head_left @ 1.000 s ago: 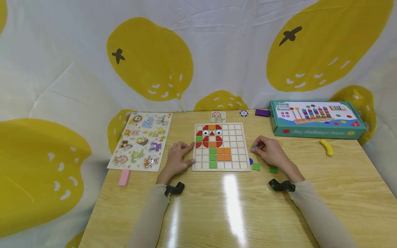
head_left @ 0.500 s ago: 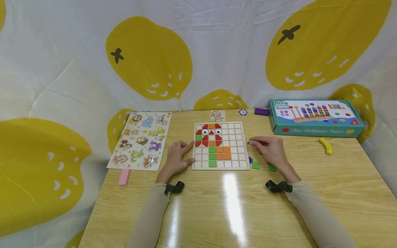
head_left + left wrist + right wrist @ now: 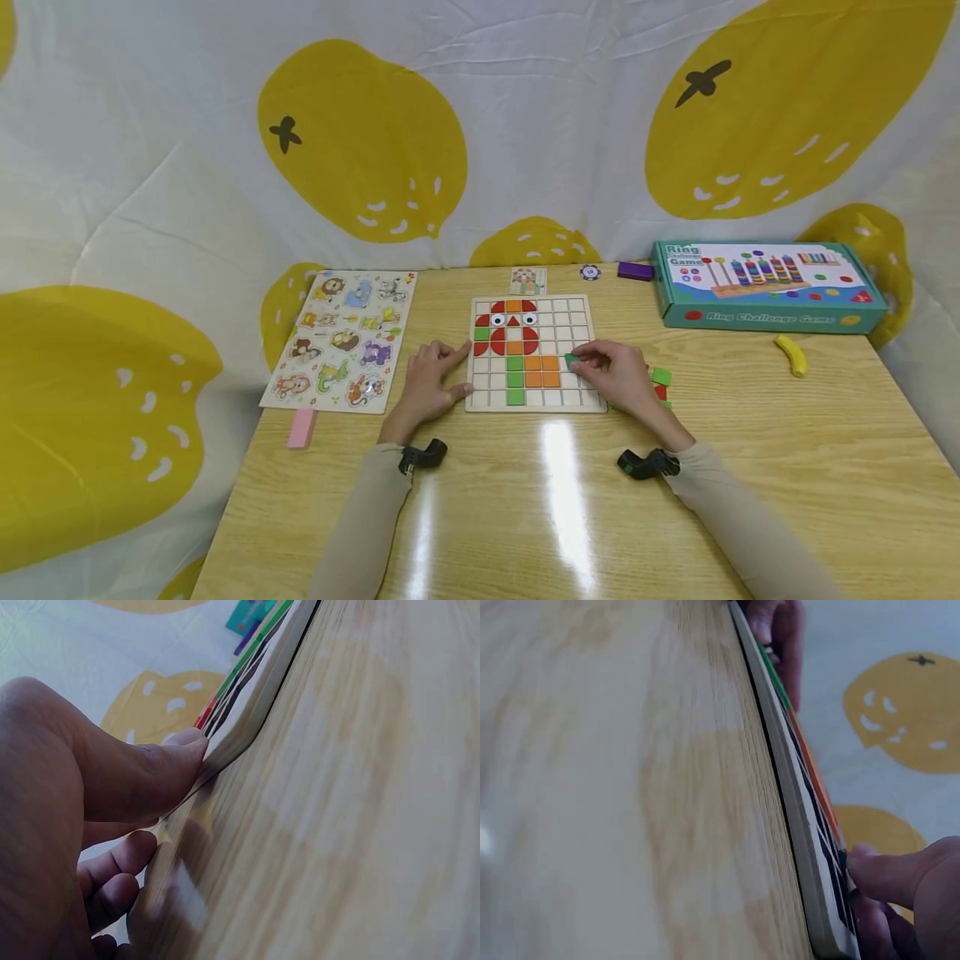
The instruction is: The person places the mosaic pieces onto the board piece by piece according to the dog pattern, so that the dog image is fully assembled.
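A wooden grid board (image 3: 551, 398) lies in the middle of the table, with red, orange and green tiles set in its left and middle cells. My left hand (image 3: 431, 385) rests at the board's left edge; in the left wrist view the thumb (image 3: 161, 769) touches its rim. Over the board's right part, my right hand (image 3: 618, 377) pinches a small green tile (image 3: 571, 358) between thumb and fingertips, to the right of the orange tiles (image 3: 542, 372). Seen from the right wrist, that tile is mostly hidden behind the thumb (image 3: 889, 874).
Loose green and red tiles (image 3: 662, 377) lie partly behind the right hand. A small picture card (image 3: 528, 282), a chip (image 3: 590, 272), a purple block (image 3: 635, 271) and a green game box (image 3: 772, 321) stand behind. An animal puzzle (image 3: 337, 343), a pink block (image 3: 302, 428) and a toy banana (image 3: 791, 357) flank the board.
My right hand has moved left with the green tile, from the table beside the board to above its right-hand cells, uncovering loose tiles. The left hand stays at the board's edge.
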{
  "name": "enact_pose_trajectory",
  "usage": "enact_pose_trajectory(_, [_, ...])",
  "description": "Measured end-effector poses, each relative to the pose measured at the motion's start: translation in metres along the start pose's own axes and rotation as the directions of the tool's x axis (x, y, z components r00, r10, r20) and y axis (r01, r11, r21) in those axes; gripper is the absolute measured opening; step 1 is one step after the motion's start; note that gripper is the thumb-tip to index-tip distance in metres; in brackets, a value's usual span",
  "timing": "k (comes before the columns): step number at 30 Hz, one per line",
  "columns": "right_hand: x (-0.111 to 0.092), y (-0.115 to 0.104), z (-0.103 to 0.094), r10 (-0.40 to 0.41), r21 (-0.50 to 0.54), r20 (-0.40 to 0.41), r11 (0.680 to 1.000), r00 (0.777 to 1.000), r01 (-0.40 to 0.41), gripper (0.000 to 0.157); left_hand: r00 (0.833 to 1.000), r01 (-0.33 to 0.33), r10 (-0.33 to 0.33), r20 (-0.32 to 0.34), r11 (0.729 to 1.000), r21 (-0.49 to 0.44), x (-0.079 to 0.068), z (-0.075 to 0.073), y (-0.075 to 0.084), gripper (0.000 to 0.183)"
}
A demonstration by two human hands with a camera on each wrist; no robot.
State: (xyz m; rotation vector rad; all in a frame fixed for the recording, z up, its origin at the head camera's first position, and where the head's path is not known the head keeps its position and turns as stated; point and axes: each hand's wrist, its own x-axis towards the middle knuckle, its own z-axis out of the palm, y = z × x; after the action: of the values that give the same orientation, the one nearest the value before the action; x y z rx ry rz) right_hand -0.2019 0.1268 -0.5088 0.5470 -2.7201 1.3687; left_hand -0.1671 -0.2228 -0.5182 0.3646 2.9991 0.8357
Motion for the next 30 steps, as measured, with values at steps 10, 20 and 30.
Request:
enact_pose_trajectory(10, [0.002, -0.012, 0.004, 0.029, -0.094, 0.004, 0.995, 1.000, -0.029, 0.017, 1.000, -0.018, 0.018, -0.005, 1.000, 0.000, 0.001, 0.000, 0.003, 0.074])
enact_pose_trajectory(20, [-0.011, -0.005, -0.045, -0.046, -0.064, 0.005, 0.997, 0.999, 0.046, 0.023, 1.000, -0.017, 0.017, -0.006, 1.000, -0.007, 0.002, 0.004, 0.003, 0.074])
enact_pose_trajectory(30, [-0.067, 0.020, -0.110, 0.025, -0.274, 0.187, 0.961, 0.982, 0.028, 0.020, 1.000, -0.003, 0.003, -0.004, 1.000, -0.003, -0.002, -0.001, 0.003, 0.073])
